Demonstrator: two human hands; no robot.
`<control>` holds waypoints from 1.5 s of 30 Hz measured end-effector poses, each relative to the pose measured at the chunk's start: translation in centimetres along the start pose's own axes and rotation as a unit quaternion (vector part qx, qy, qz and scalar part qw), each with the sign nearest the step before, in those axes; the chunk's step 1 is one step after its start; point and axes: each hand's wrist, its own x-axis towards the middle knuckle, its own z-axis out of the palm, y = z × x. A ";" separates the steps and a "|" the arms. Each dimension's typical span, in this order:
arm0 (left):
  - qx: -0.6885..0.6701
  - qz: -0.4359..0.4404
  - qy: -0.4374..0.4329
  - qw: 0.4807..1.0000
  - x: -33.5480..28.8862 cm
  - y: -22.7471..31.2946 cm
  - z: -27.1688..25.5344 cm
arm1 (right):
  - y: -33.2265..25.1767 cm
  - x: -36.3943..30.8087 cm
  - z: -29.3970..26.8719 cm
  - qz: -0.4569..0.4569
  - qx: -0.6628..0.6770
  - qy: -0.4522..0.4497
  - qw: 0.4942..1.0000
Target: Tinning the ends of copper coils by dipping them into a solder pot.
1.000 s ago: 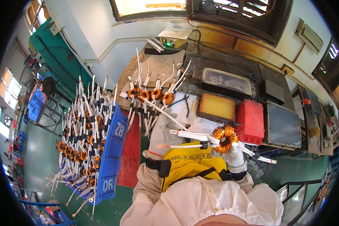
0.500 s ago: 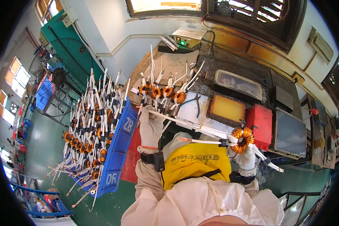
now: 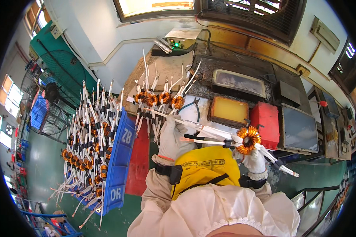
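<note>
A toroidal coil point(image 3: 249, 141) of copper wire with white-sleeved leads is held in front of me. My right hand point(image 3: 254, 161), in a white glove, grips it from below, partly hidden behind the coil. My left hand point(image 3: 172, 138), also gloved, closes its fingers around a long white lead that runs left from the coil. The lead's tip sticks out past those fingers. A second, shorter lead with a bare copper-coloured end points left below it. Other leads with black bands and a metal lug reach to the lower right.
Several similar coils point(image 3: 164, 97) line the bench's left edge. Left of me, a blue crate point(image 3: 120, 160) is heaped with more coils. Dark-handled pliers point(image 3: 195, 107) lie near a square pot of yellow material point(image 3: 230, 110), a red box point(image 3: 265, 124) and a grey-topped rectangular pot point(image 3: 239, 84).
My left hand has shifted right along the lead, nearer the coil. The right hand still holds the coil. The whole view has swung slightly, so the bench appears further left.
</note>
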 end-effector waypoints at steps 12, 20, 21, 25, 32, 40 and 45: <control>-0.073 -0.202 -0.131 0.968 -4.0 -3.8 2.3 | -2.9 2.6 2.9 -0.196 -0.123 0.181 0.956; 0.072 -0.361 -0.251 0.895 -7.5 -9.7 4.8 | -1.4 3.4 1.5 -0.191 -0.162 0.210 0.945; 0.100 -0.326 -0.248 0.907 -6.7 -9.2 4.7 | -1.2 3.4 0.5 -0.206 -0.156 0.210 0.943; 0.166 -0.298 -0.173 0.924 -3.3 -8.7 2.9 | -2.5 2.2 0.6 -0.147 -0.289 0.321 0.890; 0.151 -0.263 -0.166 0.938 0.1 -10.0 1.7 | -1.5 2.5 -0.9 -0.134 -0.295 0.355 0.877; -0.171 -0.266 -0.190 0.929 2.4 -7.7 2.8 | -1.7 1.7 -3.2 -0.080 -0.011 0.290 0.954; -0.301 -0.311 -0.210 0.877 4.3 -8.0 2.8 | -1.0 0.6 -4.8 -0.086 0.037 0.242 0.966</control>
